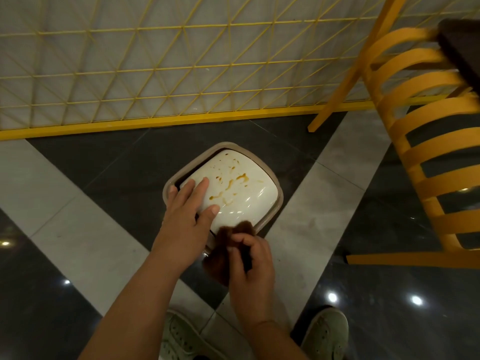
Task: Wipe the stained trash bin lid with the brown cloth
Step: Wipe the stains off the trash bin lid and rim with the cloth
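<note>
A small trash bin stands on the floor below me, its cream swing lid (240,193) streaked with brown-orange stains and set in a taupe rim (275,178). My left hand (191,203) lies flat on the lid's left side, fingers spread, with the thumb resting on the lid near its front edge. My right hand (250,258) is closed around a bunched brown cloth (220,253) at the bin's near edge. The cloth's top corner touches the front of the lid; the stains lie beyond it.
A yellow slatted chair (426,157) stands close on the right, one leg (345,81) slanting down beside the bin. A yellow wire-grid fence (155,74) runs behind the bin. My two pale shoes (326,333) are on the glossy tiled floor below.
</note>
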Tool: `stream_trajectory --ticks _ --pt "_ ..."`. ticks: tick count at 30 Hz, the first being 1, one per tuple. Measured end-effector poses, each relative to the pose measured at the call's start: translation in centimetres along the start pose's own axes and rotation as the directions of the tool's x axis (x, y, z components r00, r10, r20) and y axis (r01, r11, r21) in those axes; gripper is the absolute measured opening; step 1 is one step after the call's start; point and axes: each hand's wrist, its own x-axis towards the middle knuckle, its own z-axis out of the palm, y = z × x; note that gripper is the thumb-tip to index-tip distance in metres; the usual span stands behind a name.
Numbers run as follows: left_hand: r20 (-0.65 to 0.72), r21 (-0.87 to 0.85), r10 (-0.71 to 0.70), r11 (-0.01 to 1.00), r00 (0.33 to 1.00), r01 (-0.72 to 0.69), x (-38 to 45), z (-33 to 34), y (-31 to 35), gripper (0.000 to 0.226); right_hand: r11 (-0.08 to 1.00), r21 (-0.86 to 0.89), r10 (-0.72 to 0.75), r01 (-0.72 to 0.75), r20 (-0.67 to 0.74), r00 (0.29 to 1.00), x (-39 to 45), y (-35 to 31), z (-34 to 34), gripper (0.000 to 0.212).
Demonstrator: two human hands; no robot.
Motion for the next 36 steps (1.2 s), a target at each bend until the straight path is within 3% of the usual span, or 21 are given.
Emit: stream_trajectory --ticks 10,16,18,21,24,28,32,34,36 --pt "0.002 -0.035 0.013 0.999 1.0 -0.013 0.0 0.0 0.0 0.057 0.995 -0.042 0.08 -0.088 -0.159 0.984 10.4 -2.5 -4.0 0.024" --pt "0.055 -0.018 -0.004 1.0 0.998 0.005 0.2 -0.5 -0.2 0.062 0.913 0.016 0.406 -0.407 0.023 0.913 13.9 -2.1 -5.3 0.025" --pt "-0.008 -0.015 -0.031 0.999 0.999 0.031 0.0 -0.8 -0.1 0.075 0.901 0.026 0.431 -0.432 0.049 0.901 13.1 -2.0 -5.7 0.024" --pt "-0.148 0.002 -0.23 0.973 0.962 0.232 -0.5 -1.8 -0.5 0.097 0.898 0.01 0.44 -0.44 0.047 0.897 11.0 -1.8 -6.2 0.022" --pt "-0.145 0.023 -0.37 0.926 0.918 0.377 -1.1 -2.8 -1.8 0.083 0.893 0.069 0.439 -0.445 0.085 0.894 7.7 -1.9 -5.9 0.021" --pt "-0.23 -0.09 -0.374 0.927 0.898 0.363 -1.5 -3.7 -2.3 0.063 0.894 0.045 0.433 -0.446 0.171 0.885 3.2 -1.2 -5.2 0.019" --pt "-0.154 -0.248 -0.335 0.924 0.929 0.292 -2.1 -4.3 -2.5 0.089 0.929 0.054 0.361 -0.366 0.081 0.929 2.6 -2.0 -5.9 0.023" --pt "-0.042 -0.204 -0.265 0.946 0.963 0.251 -2.3 -4.0 -2.1 0.106 0.975 0.046 0.216 -0.217 0.041 0.976 2.9 -2.8 -6.1 0.027" --pt "0.035 -0.068 -0.249 0.966 0.968 0.251 -2.4 -3.3 -1.7 0.112 0.996 -0.086 -0.016 0.025 0.109 0.994 3.3 -3.3 -5.7 0.024"
